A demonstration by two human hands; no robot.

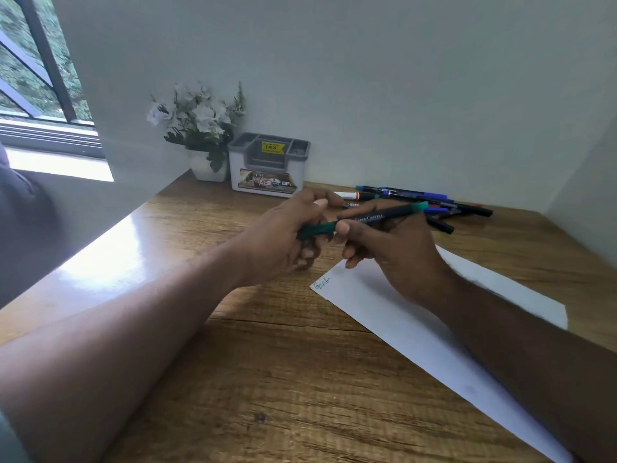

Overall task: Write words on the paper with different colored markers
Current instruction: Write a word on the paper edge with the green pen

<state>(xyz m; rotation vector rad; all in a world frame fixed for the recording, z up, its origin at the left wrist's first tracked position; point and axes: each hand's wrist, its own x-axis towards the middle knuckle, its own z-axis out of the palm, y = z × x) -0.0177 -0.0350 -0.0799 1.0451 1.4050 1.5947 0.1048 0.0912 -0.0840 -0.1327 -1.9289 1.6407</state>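
Note:
A white sheet of paper (417,329) lies on the wooden desk, with a short green word (321,283) written at its near-left corner. Above the paper's far end my right hand (397,248) grips the black barrel of a green marker (377,217), thumb on top. My left hand (287,235) curls round the marker's green cap end (317,229), where the two hands meet. The marker lies almost level, its green tail pointing right. Whether the cap is on or off is hidden by my fingers.
Several loose markers (430,203) in blue, red, green and black lie at the back right of the desk (267,379). A grey-and-white organiser box (267,168) and a white pot of flowers (203,138) stand against the wall. A window is at the far left.

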